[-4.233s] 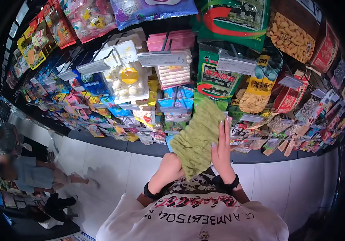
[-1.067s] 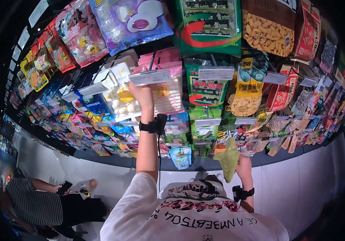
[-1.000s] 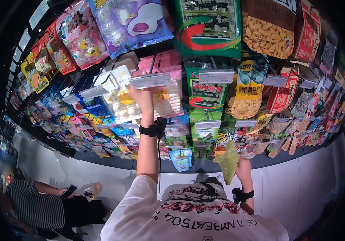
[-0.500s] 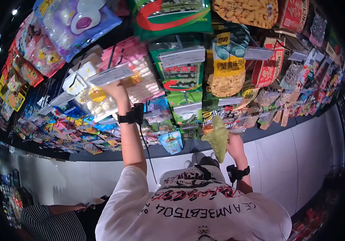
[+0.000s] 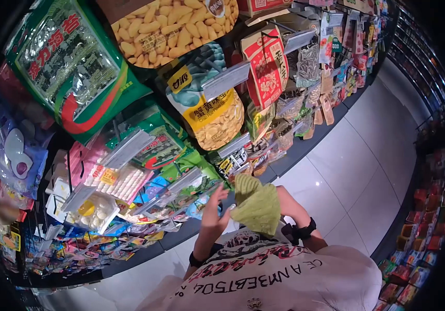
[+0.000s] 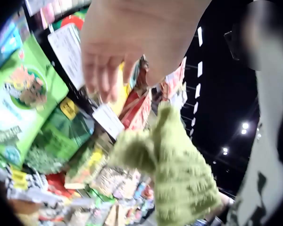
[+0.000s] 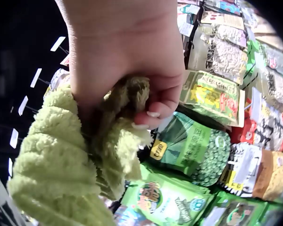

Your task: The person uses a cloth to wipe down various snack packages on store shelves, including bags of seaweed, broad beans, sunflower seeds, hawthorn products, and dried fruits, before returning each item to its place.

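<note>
A green fluffy cloth (image 5: 256, 205) hangs in front of the person's shirt. My right hand (image 7: 127, 61) grips it, fingers curled round a bunched part in the right wrist view; in the head view that hand (image 5: 284, 205) is partly behind the cloth. My left hand (image 5: 213, 220) is just left of the cloth, fingers loosely extended, holding nothing. In the left wrist view the left hand (image 6: 132, 44) is above the cloth (image 6: 181, 174), with a gap between them.
Hanging snack bags fill the curved rack ahead: a large green bag (image 5: 80, 67), a nut bag (image 5: 173, 31), a yellow-labelled bag (image 5: 209, 111) and a red bag (image 5: 266, 67). Price tags (image 5: 226, 81) stick out on hooks. Low shelves (image 5: 425, 228) stand right, beyond the tiled floor (image 5: 331, 166).
My left hand has left the white and pink bags and come back beside the cloth. The head view has swung right along the rack. The right hand still holds the cloth, now spread wider.
</note>
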The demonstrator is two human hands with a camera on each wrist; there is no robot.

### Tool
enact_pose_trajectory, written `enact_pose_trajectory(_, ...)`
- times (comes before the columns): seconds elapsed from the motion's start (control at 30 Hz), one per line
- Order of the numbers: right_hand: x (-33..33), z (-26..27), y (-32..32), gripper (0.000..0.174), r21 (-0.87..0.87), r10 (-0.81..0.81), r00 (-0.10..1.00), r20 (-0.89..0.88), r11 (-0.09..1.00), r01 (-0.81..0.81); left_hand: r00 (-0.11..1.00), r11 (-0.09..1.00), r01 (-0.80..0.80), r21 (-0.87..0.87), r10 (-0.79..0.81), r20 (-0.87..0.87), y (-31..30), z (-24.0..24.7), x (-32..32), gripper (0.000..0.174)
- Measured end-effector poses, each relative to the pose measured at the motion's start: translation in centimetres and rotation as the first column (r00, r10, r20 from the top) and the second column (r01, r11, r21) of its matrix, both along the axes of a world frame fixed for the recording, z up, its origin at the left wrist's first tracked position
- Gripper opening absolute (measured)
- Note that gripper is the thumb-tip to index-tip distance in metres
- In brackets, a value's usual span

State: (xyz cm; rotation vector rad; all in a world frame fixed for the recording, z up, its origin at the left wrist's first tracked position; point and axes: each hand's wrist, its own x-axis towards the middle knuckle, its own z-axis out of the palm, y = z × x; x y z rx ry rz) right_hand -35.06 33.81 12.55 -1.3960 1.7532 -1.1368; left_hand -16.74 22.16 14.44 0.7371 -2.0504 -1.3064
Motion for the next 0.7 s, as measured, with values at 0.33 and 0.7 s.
enact_pose_trajectory(0.33, -8.5, -1.9, 1.7, 0.044, -0.147, 0.247, 0.869, 0.429, 0.968, -0.203, 0.979, 0.967, 0.169, -0.192, -0.142, 0.149, -0.5, 1.1, -13.0, 0.019)
enact_pose_trajectory(0.7, -32.6, -2.9, 11.4, 0.050, 0.069, -0.134, 0.386, 0.913, 0.982, 0.177, 0.950, 0.920, 0.296, -0.257, -0.254, 0.184, 7.1, 3.7, -35.6, 0.025)
